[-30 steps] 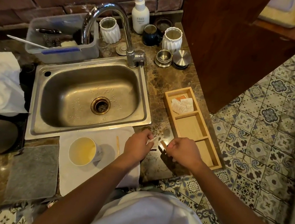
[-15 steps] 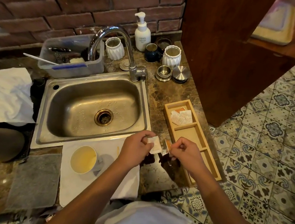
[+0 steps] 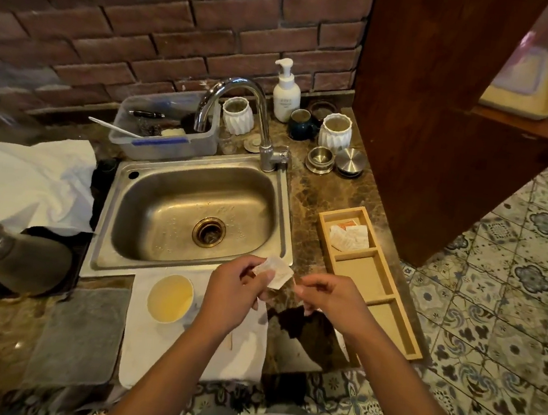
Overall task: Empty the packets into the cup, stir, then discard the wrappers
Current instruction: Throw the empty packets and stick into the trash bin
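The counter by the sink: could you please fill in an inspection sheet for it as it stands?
Surface: marble counter, white mat under the cup.
Job's things: cup of yellowish liquid; packet; spare packets in wooden tray; stick.
Clutter: soap bottle, jars, plastic tub.
Grips: left hand pinches the packet; right hand pinches a torn scrap.
Cables: nothing seen.
Surroundings: brick wall, tiled floor.

Marble counter (image 3: pixel 316 191) bears wooden tray (image 3: pixel 402 321); white cloth (image 3: pixel 157 355).

Both forearms reach forward, hands close together, just apart. Left hand (image 3: pixel 233 290): fingers curled, grip pinching small white packet (image 3: pixel 276 271). Right hand (image 3: pixel 332 299): fingertips pinched, knuckles up.
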Demonstrator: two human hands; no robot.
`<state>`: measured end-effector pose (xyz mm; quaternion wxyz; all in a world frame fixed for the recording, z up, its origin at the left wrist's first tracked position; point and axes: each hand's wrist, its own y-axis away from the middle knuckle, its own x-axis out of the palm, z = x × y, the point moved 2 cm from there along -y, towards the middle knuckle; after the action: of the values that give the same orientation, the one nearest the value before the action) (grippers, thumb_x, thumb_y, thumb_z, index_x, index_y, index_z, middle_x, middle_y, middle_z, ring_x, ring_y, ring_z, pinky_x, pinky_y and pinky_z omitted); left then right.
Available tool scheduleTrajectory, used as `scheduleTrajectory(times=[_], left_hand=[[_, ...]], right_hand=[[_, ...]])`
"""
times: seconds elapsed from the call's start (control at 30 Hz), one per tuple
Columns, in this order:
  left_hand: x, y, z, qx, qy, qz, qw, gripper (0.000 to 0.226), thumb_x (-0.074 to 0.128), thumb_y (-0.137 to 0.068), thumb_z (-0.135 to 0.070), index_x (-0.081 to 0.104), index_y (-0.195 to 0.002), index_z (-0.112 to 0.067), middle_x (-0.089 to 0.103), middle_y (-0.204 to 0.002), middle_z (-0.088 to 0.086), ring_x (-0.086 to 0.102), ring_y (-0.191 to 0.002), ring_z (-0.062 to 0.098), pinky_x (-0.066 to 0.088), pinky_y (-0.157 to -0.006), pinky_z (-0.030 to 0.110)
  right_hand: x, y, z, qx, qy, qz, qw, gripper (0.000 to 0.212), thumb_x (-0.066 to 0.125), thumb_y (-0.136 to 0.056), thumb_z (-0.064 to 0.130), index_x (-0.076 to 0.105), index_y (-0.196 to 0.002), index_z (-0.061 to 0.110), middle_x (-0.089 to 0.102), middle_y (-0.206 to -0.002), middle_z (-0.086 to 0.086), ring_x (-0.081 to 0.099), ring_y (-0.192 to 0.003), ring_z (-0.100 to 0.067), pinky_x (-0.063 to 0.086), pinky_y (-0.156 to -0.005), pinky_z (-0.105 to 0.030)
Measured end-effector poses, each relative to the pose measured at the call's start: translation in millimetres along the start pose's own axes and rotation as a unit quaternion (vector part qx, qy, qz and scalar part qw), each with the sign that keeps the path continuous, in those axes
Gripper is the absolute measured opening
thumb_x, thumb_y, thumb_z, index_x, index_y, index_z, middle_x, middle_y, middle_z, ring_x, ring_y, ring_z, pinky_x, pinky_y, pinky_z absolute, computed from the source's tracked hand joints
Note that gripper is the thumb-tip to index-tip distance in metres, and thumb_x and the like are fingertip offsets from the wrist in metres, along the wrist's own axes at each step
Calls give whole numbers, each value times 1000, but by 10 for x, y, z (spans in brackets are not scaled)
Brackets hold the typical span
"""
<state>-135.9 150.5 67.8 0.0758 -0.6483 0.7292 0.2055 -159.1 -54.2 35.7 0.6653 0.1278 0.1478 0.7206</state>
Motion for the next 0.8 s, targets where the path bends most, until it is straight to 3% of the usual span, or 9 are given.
scheduleTrajectory(times=[0.1, 0.17, 0.43, 0.53, 0.63, 0.8], left_hand=[[-148, 116, 16, 9, 27, -5, 1000, 14, 69, -96, -29, 75, -90, -40, 75, -69, 3, 65, -55, 15, 49, -51, 29], [-275, 219, 47, 14, 38, -13, 999, 14, 66, -99, -29, 76, -92, -36, 76, -70, 0, 61, -51, 11, 48, -50, 23], [-901, 815, 346, 34, 41, -55, 997, 24, 63, -101, -29, 72, -79, -31, 75, -67, -2, 58, -47, 7, 45, -49, 17], [-1176, 1066, 509, 32, 37, -85, 995, 22, 65, -99, -31, 72, -78, -28, 72, -64, -2, 57, -49, 9, 48, -52, 27], [-1494, 1356, 711, 29, 38, -123, 991, 25, 62, -98, -38, 69, -75, -29, 66, -58, -7, 52, -48, 3, 45, -54, 26], [-1998, 1916, 1198, -21, 65, -198, 978, 30, 53, -105, -33, 71, -81, -30, 72, -65, -4, 55, -51, 11, 47, -54, 33]], right_hand=[[167, 136, 22, -4, -20, 6, 1000, 6, 78, -90, 21, 83, -87, 22, 70, -63, 0, 59, -53, -12, 53, -51, -27], [279, 225, 25, -7, -8, 4, 1000, 8, 77, -91, 24, 82, -86, 20, 65, -58, 0, 55, -50, -12, 48, -45, -27], [1092, 588, 31, -27, -12, 47, 998, 15, 69, -97, 17, 77, -86, 9, 69, -64, -8, 57, -51, -15, 48, -47, -26], [1511, 728, 31, -36, 7, 62, 997, 14, 71, -96, 14, 73, -84, 6, 69, -61, -7, 56, -48, -15, 47, -44, -25], [1882, 838, 19, -42, 3, 61, 997, 19, 73, -94, 13, 70, -90, -5, 68, -61, -8, 56, -48, -16, 48, -44, -25], [2533, 960, -14, -37, 26, 114, 992, 16, 70, -96, 14, 72, -94, -2, 72, -67, -10, 60, -53, -15, 51, -48, -25]])
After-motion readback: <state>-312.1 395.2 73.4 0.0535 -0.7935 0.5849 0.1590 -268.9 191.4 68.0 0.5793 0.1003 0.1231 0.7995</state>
